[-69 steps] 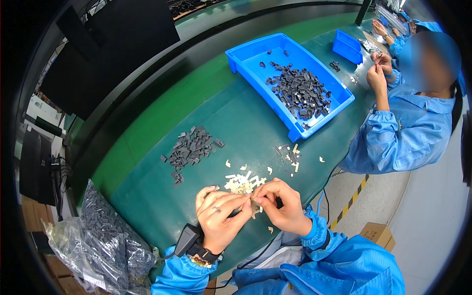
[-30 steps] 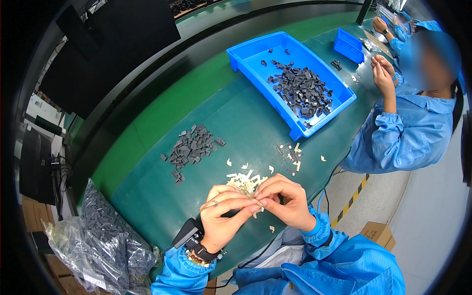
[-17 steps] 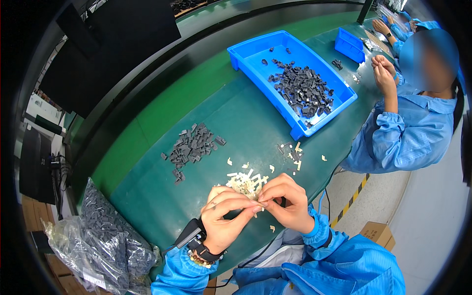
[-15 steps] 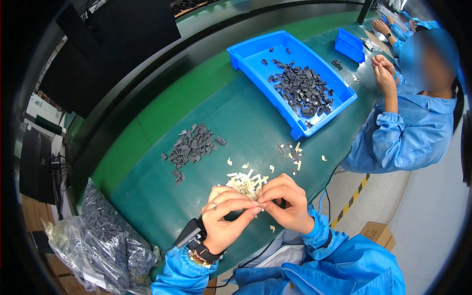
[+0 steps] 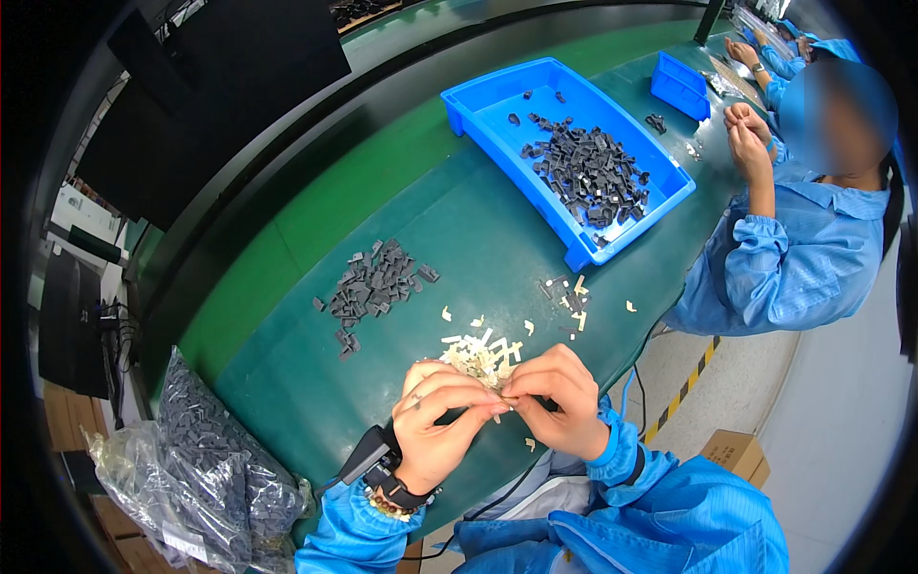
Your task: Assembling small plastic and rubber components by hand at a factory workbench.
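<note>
My left hand [image 5: 442,419] and my right hand [image 5: 559,400] meet at the fingertips above the near edge of the table. Both are closed in a pinch; a sliver of something small and pale shows between them, too little to name. Just beyond my fingers lies a pile of small cream-coloured plastic strips [image 5: 478,354], partly hidden by the hands. Farther left on the green table [image 5: 440,225] is a heap of small dark grey plastic parts [image 5: 375,282]. A few dark and cream pieces [image 5: 572,304] are scattered beyond my right hand.
A blue tray [image 5: 497,158] holding many black parts stands at the back right, with a smaller blue bin [image 5: 681,86] past it. Clear bags of dark parts [image 5: 215,459] sit at the lower left. A co-worker [image 5: 813,230] in blue works at the right.
My right hand has shifted very slightly at the fingertips against the left. The piles and tray have stayed where they were.
</note>
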The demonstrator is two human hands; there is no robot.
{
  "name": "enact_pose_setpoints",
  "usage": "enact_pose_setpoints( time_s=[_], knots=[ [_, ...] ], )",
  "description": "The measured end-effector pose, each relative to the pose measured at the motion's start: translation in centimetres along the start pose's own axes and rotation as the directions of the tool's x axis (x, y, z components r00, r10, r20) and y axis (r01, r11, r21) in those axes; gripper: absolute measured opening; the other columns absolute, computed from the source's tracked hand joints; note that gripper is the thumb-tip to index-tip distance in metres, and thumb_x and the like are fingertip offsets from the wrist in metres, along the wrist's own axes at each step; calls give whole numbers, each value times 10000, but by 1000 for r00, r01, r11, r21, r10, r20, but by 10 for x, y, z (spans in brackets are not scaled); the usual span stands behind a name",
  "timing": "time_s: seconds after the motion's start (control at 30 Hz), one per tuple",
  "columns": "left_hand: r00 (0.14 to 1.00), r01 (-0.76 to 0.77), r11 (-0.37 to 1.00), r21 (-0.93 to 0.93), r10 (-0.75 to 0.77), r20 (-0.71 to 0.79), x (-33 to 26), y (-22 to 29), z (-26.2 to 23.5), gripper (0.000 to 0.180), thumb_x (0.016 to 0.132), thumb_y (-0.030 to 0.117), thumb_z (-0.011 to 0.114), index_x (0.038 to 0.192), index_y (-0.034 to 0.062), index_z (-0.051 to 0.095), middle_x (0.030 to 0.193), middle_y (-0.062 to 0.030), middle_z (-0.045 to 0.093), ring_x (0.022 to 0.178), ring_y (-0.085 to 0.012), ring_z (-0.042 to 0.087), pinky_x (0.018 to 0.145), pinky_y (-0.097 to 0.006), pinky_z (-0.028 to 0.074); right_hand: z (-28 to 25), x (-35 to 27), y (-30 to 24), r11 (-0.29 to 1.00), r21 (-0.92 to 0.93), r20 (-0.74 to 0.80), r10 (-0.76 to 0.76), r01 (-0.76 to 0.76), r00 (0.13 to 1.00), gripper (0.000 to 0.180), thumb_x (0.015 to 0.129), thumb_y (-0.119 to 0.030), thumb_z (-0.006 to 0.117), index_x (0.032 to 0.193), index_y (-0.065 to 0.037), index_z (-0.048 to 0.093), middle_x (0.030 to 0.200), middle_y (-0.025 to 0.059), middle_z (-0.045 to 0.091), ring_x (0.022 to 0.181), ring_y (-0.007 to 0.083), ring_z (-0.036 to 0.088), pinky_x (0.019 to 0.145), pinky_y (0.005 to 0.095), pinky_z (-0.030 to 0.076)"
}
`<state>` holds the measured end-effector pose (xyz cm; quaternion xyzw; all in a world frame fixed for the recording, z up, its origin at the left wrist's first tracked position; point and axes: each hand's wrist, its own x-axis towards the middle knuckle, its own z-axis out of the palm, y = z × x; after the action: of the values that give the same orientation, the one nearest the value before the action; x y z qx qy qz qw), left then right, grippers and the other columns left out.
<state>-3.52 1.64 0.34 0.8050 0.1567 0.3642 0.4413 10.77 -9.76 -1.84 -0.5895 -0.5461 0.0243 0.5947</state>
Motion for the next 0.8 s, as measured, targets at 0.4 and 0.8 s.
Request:
enact_pose_setpoints(
  time_s=[0.4,0.8],
  knots=[
    [1000,25,999,33,-26,12,-1,-1,1,203,700,17,849,800,87,687,813,-13,711,821,-189,631,878,-363,458,1,0,-1,997,-55,-19,-63,62,998,275,678,26,799,914,-75,699,887,48,684,716,237,607,619,322,481],
    [1000,12,998,59,-13,7,1,1,1,219,699,32,859,793,93,671,812,-9,697,841,-194,609,863,-347,457,1,1,-1,999,-33,-18,-44,43,999,271,684,30,797,914,-70,696,889,52,683,725,239,611,632,327,482]
  ],
)
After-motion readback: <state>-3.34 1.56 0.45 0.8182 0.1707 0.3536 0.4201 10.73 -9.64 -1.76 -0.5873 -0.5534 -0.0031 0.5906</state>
